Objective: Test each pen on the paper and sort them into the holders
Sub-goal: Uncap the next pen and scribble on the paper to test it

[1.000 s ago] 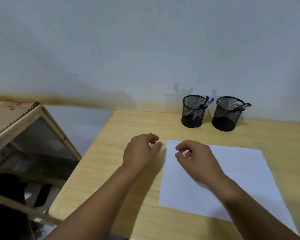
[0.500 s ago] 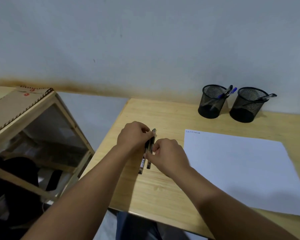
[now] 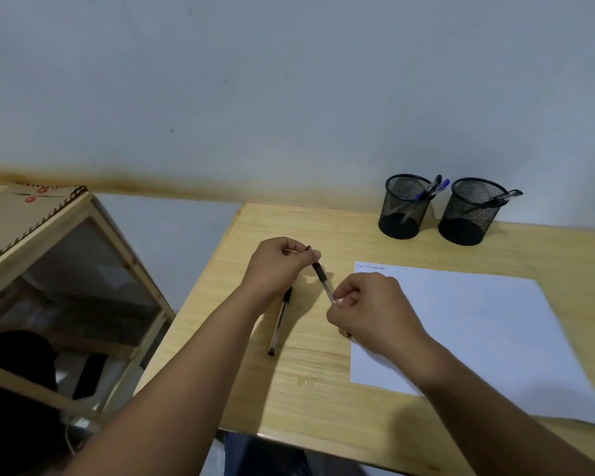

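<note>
A black-capped pen [image 3: 323, 280] is held above the wooden table between both hands. My left hand [image 3: 275, 267] pinches its capped far end and my right hand [image 3: 371, 312] grips its clear barrel. A second pen [image 3: 279, 321] lies on the table below my left wrist. The white paper [image 3: 478, 324] lies to the right, with small scribbles at its top left corner. Two black mesh holders stand at the back: the left holder [image 3: 404, 209] has blue pens in it, the right holder [image 3: 469, 214] has a dark pen.
The table [image 3: 323, 383] ends at a left edge and a near edge. Left of it stands a wooden-framed box [image 3: 59, 269] with a clear panel and a cardboard top. A pale wall runs behind.
The view has swung left and the hands have moved off the paper to the pens. One pen is now lifted between both hands; the other stays on the table.
</note>
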Demonstrator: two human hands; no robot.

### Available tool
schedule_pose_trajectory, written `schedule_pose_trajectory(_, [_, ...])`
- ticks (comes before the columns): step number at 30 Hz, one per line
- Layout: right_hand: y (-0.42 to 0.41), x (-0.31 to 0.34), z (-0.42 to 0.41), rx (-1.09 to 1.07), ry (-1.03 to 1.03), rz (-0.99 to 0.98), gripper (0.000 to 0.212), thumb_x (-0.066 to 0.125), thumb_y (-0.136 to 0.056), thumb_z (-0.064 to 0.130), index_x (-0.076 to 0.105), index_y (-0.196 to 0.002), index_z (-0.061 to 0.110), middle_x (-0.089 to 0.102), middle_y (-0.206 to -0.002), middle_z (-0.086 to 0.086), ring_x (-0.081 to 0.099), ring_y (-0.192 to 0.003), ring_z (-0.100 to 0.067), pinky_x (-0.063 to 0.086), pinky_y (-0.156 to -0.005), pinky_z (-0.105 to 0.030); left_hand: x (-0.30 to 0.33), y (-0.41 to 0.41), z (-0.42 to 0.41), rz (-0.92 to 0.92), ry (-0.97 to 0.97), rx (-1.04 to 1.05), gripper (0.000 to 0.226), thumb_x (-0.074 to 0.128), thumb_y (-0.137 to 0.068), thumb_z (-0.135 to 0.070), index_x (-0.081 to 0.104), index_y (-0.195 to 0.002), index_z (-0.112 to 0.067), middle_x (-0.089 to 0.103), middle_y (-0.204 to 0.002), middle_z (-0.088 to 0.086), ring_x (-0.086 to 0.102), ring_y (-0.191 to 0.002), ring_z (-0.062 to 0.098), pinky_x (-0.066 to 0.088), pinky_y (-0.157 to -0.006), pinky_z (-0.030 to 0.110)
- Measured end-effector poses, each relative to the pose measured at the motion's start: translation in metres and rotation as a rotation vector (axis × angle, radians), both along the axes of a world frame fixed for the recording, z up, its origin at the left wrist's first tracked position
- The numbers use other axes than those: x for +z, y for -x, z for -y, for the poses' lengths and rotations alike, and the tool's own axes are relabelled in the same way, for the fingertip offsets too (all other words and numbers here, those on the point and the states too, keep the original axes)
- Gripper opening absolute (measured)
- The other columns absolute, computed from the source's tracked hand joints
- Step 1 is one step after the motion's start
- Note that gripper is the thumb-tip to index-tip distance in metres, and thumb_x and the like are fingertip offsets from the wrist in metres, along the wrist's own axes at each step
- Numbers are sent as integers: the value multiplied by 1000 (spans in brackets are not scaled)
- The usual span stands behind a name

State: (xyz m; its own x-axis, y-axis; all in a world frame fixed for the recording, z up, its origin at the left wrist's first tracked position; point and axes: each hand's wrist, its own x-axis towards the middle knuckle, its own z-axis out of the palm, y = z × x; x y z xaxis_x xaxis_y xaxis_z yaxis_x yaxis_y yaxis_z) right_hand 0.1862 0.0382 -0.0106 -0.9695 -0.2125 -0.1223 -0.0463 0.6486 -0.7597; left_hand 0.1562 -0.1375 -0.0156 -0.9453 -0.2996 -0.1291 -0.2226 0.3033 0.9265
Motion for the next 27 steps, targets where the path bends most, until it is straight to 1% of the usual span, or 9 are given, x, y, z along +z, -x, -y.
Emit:
schedule_pose_trajectory(5, [-17,7,-55,-30,8,-58,12,69,-75,22,65,-82,31,65,-78,8,62,-63,-13,57,-61,-36,16,-17,-28,25,-227,-145,18,78,-83,-21,73,-100,-17,72,-79,-7,62,-71,8,46,-71,26])
schedule_pose_trajectory(7, [-20,7,-71,-29,52,-71,12,69,-79,23,64,-85,32,66,-84,11,62,-66,-9,57,-62,-34,20,-25,-41,26,-302,-183,19,77,-85,-20,72,-103,-17,75,-85,-2,64,-73,6,49,-75,26])
schedule_pose_trajectory(10, [-22,11,-85,7,123,-68,10,70,-86,32,65,-93,37,67,-89,15,63,-73,-3,54,-63,-21,25,-35,-61,31,-307,-228,18,77,-85,-23,71,-102,-21,78,-96,1,66,-75,4,47,-78,27])
schedule_pose_trajectory(14, [-17,12,-98,2,253,-39,3,70,-88,33,71,-91,34,71,-82,6,70,-75,-14,60,-74,-41,28,-44,-81,19,-308,-267,17,76,-85,-23,70,-100,-22,78,-94,0,64,-79,3,42,-74,25])
schedule_pose_trajectory(16, [-17,14,-102,-21,347,0,2,71,-89,28,73,-90,29,72,-82,2,73,-75,-16,61,-77,-46,28,-47,-89,18,-321,-289,16,76,-85,-21,70,-100,-20,78,-94,1,65,-81,1,42,-71,21])
schedule_pose_trajectory(18, [-19,15,-105,-25,414,36,3,70,-89,24,73,-88,24,72,-80,0,73,-69,-14,60,-68,-41,27,-49,-95,4,-335,-301,15,77,-84,-17,72,-98,-18,77,-94,8,66,-80,1,44,-67,13])
schedule_pose_trajectory(21, [-20,11,-109,-43,429,-1,6,72,-87,25,74,-81,25,71,-74,1,62,-57,-10,48,-57,-26,23,-50,-100,-19,-333,-291,14,78,-82,-12,75,-95,-16,77,-92,10,66,-80,4,47,-68,9])
schedule_pose_trajectory(25, [-23,3,-111,-78,493,-57,8,76,-85,31,74,-78,26,69,-73,-6,51,-56,-20,43,-56,-31,22,-51,-105,-19,-298,-292,14,79,-81,-12,76,-94,-16,77,-86,1,68,-80,2,49,-71,9])
schedule_pose_trajectory(27, [-24,0,-111,-94,519,-70,11,76,-85,30,73,-76,25,66,-69,-5,46,-54,-18,39,-53,-26,22,-51,-107,-34,-285,-300,13,79,-81,-11,77,-93,-16,76,-83,1,68,-79,2,50,-72,10])
